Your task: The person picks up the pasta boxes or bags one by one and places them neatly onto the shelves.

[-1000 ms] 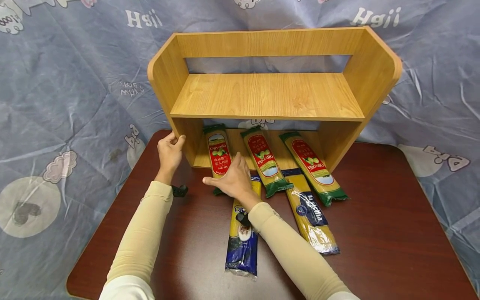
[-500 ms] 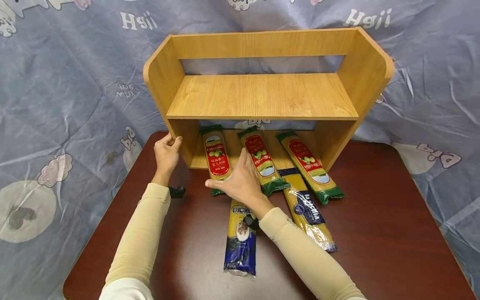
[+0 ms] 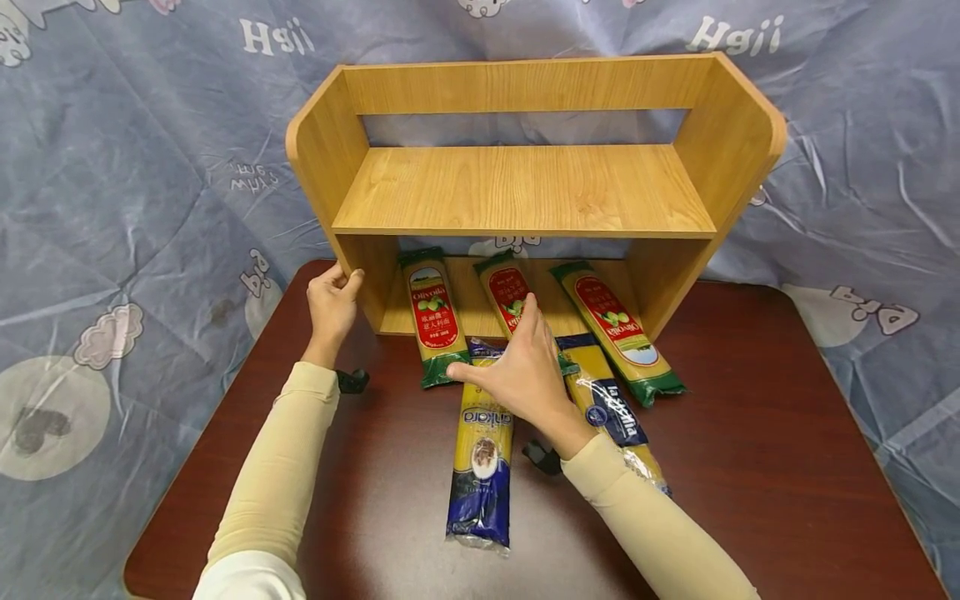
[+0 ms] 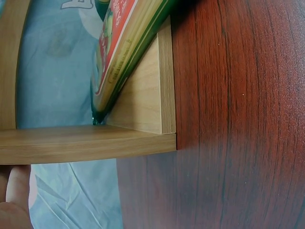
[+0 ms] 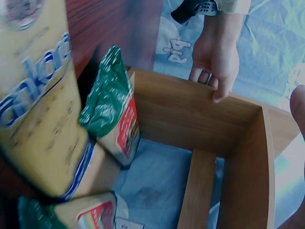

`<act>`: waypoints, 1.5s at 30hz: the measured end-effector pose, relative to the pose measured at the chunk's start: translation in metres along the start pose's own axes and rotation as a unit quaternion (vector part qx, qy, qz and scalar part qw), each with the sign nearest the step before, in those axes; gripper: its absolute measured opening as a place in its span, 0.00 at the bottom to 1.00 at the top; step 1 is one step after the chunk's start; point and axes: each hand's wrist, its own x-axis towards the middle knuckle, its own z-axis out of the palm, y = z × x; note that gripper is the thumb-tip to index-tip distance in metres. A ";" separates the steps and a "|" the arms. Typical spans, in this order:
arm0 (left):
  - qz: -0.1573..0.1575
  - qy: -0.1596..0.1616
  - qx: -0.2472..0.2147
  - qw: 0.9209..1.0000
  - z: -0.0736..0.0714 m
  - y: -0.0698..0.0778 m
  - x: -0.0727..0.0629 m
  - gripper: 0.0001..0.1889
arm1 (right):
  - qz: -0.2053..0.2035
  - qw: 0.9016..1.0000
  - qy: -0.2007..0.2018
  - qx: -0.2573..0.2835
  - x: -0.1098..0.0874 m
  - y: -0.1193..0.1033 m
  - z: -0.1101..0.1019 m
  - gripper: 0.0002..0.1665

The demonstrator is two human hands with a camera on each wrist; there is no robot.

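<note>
My left hand [image 3: 332, 312] grips the left side panel of a wooden shelf [image 3: 525, 190]; in the right wrist view the left hand [image 5: 218, 62] has its thumb on the panel's inner face. Over the pasta packs hovers my right hand [image 3: 528, 371], fingers straight and thumb spread, holding nothing. It partly hides the middle Olivoila spaghetti pack [image 3: 504, 287]. Below its thumb lies the yellow and blue Ankara spaghetti pack [image 3: 483, 442]. The left Olivoila pack [image 3: 435, 317] and right Olivoila pack [image 3: 618, 329] lean out of the lower compartment. A La Sicilia pasta pack [image 3: 611, 408] lies partly behind the right wrist.
The shelf stands at the back of a dark red-brown table [image 3: 787, 467]. Its upper board [image 3: 525, 190] spans between two side panels. Behind hangs a blue printed cloth [image 3: 150, 167]. Dark wrist cameras [image 3: 542, 457] stick out from the sleeves.
My right hand has moved to the right, away from the left Olivoila pack, uncovering more of the Ankara pack. The left hand stays on the shelf panel. The view has shifted slightly.
</note>
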 end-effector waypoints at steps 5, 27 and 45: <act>0.000 -0.007 -0.008 1.000 0.000 0.001 0.001 0.13 | 0.023 1.000 0.013 0.001 -0.011 0.018 -0.017 0.93; -0.003 -0.014 -0.009 1.000 -0.001 0.030 -0.009 0.13 | 0.098 0.991 0.086 -0.014 -0.063 0.082 -0.058 0.90; -0.003 0.006 0.003 1.000 0.002 0.003 -0.002 0.12 | 0.149 0.982 0.114 -0.034 -0.095 0.140 -0.043 0.83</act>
